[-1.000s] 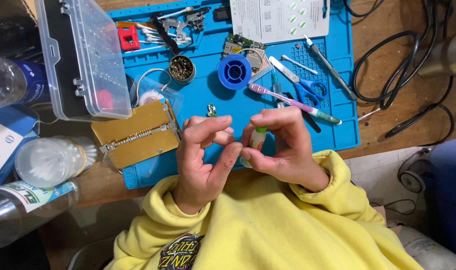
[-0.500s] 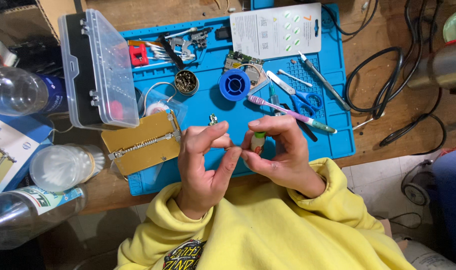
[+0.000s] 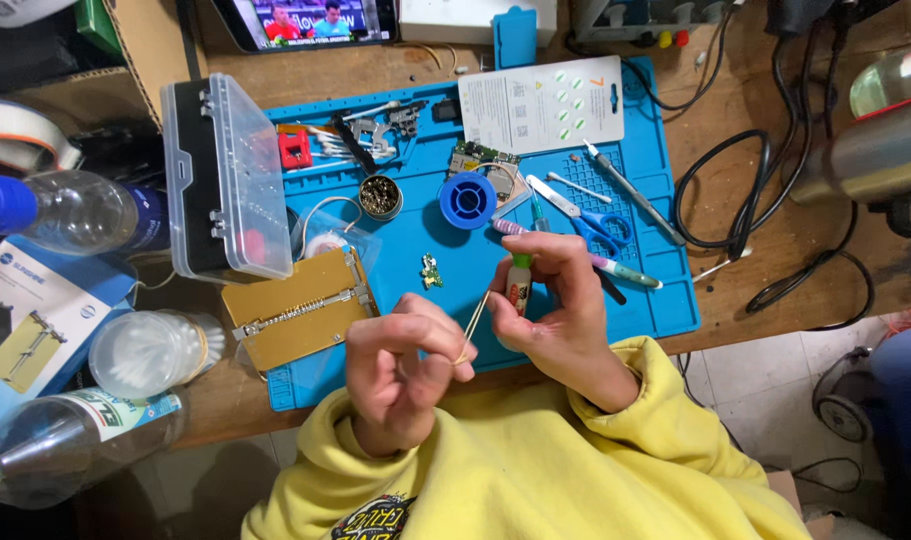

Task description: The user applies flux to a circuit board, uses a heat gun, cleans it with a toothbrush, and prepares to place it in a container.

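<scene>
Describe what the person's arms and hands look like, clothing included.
Both arms are covered to the wrist by the loose sleeves of a yellow hooded sweatshirt with a dark printed design on the chest. The left hand and right hand are bare: no gloves, and no rings or watch that I can see.

Above the near edge of the blue work mat [image 3: 575, 300], the left hand [image 3: 400, 375] is pinching a thin wooden stick [image 3: 472, 325]; the right hand [image 3: 555, 305] is gripping a small green-capped bottle [image 3: 519, 283] upright; a tiny circuit board [image 3: 431, 271] is lying on the mat just beyond the hands; blue-handled scissors [image 3: 590, 220] are resting on it farther back.
</scene>
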